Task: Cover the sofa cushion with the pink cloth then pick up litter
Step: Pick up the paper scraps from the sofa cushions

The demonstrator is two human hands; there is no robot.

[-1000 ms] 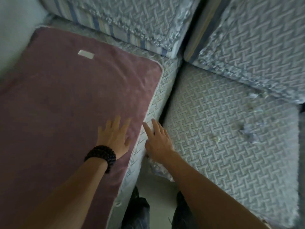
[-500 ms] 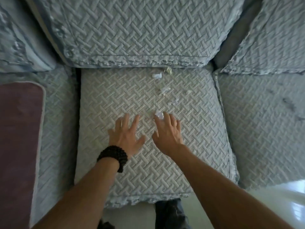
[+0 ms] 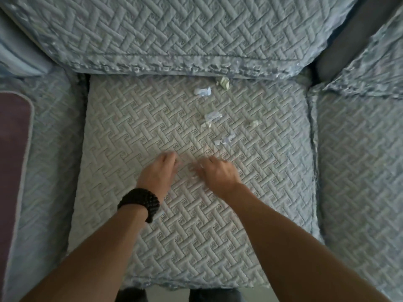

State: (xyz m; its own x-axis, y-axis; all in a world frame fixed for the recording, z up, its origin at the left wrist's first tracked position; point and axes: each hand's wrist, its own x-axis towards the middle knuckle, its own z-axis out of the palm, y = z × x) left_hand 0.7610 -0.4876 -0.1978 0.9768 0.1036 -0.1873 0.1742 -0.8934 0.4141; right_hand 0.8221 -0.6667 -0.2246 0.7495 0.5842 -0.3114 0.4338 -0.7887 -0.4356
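Head view looks straight down on two bare forearms reaching onto the middle seat cushion (image 3: 152, 127) of a quilted grey-blue sofa. Left hand (image 3: 158, 171) rests knuckles-up on the cushion with its fingers curled under, loosely closed; whether it holds anything cannot be told. A black beaded bracelet (image 3: 139, 203) circles that wrist. Right hand (image 3: 218, 172) lies just beside it, fingers bent down to the fabric and drawn together around small white scraps (image 3: 195, 177) at its fingertips; motion blur hides whether a scrap is truly pinched.

Farther out on the same cushion, beyond the right hand, the litter lies scattered: a pale twisted wrapper (image 3: 224, 140) nearest, a small crumpled bit (image 3: 254, 123) to its right, another white wrapper (image 3: 212, 116) with a tiny piece (image 3: 206, 124) just near of it, then a white wrapper (image 3: 202, 91) close to the far edge, and a greenish crumpled paper (image 3: 223, 82) touching the base of the back cushion (image 3: 174, 29).

At the far left edge of the picture, the pink cloth (image 3: 13, 171) lies flat on the left seat cushion (image 3: 54, 149), well apart from both hands. Another seat cushion (image 3: 359, 160) lies to the right.
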